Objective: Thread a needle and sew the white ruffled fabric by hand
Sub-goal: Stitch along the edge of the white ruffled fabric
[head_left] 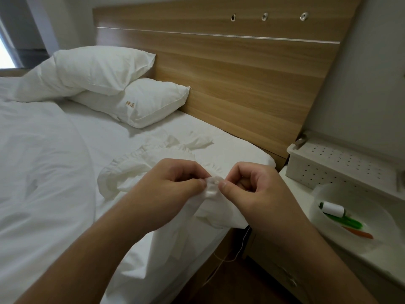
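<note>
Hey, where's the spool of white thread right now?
In the head view, the spool lies at the right, in the white bowl on the bedside table, resting on a green pen, right of the right hand.

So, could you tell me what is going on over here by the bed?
A person is hand-sewing the white ruffled fabric at the edge of the bed. The left hand pinches a fold of it, while the right hand pinches right beside it, apparently at the needle. A thread hangs below. A white spool lies in a bowl on the nightstand.
</note>
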Demonstrator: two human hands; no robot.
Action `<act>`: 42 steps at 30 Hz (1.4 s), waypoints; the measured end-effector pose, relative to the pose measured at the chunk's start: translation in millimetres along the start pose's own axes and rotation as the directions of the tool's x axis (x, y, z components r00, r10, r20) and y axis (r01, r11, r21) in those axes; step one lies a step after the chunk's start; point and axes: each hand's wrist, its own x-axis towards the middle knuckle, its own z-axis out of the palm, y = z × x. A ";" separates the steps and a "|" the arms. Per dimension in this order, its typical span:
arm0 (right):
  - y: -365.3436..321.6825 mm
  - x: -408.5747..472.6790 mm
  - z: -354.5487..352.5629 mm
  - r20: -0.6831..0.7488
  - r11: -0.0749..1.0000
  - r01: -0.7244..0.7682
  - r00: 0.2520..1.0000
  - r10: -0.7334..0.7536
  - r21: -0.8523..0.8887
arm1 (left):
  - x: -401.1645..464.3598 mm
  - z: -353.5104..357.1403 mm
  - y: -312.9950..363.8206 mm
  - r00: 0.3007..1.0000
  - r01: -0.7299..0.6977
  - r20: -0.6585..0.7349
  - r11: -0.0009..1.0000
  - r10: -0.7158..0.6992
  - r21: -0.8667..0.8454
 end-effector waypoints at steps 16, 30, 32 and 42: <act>0.0 -2.3 0.3 0.019 0.999 0.007 1.000 -0.007 0.033 | 0.0 -0.3 -0.9 1.000 -0.022 -0.004 1.000 0.022 0.021; 1.4 -1.3 1.0 0.034 0.998 0.006 0.999 -0.004 -0.063 | 2.4 1.5 -5.9 0.997 -0.068 -0.026 0.991 0.071 0.113; 3.0 -0.9 1.0 0.028 0.998 0.010 1.000 -0.009 -0.063 | 2.3 1.7 -6.8 0.996 -0.081 -0.032 0.984 0.087 0.157; 6.6 -0.4 5.2 -0.052 0.996 0.021 0.998 -0.026 -0.090 | 2.3 5.3 -9.0 0.985 -0.118 -0.082 0.936 0.153 0.332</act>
